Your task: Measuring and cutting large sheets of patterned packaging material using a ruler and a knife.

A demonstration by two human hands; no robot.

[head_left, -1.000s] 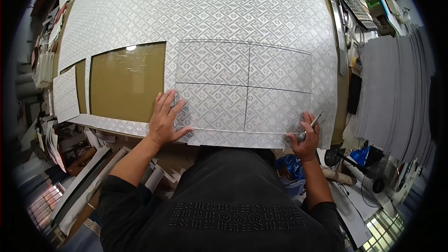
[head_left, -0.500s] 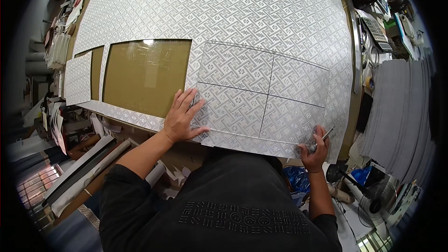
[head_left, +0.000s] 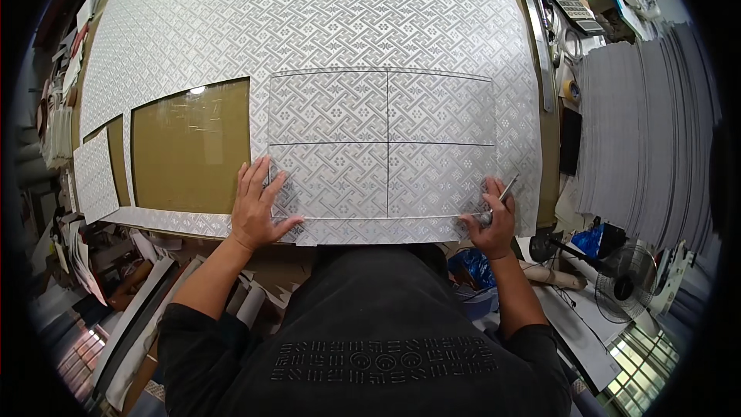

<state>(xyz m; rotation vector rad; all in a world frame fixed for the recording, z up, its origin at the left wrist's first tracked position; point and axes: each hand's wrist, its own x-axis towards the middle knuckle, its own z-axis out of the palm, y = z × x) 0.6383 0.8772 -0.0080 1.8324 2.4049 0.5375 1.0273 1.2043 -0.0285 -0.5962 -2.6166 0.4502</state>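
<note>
Two hands are on the clear panel (head_left: 382, 147), which lies on the patterned sheet (head_left: 363, 15) close to its near edge. The left hand (head_left: 257, 205) has its fingers spread, the thumb well apart, over the panel's lower left; the right hand (head_left: 494, 220) has its fingers curled round a slim tool (head_left: 505, 187), pen or blade I cannot tell, beside the lower right corner. Left of the panel is a cut opening (head_left: 193, 147) showing the olive bench (head_left: 549, 162); a loose piece (head_left: 96, 174) lies beyond

The step seems to be lining the panel up on the sheet; the next move probably calls for a steady left hand while the tool follows an edge. Against half a second ago, the view has swung, so the panel's lines look more level; both hands keep about the same places on it
</note>
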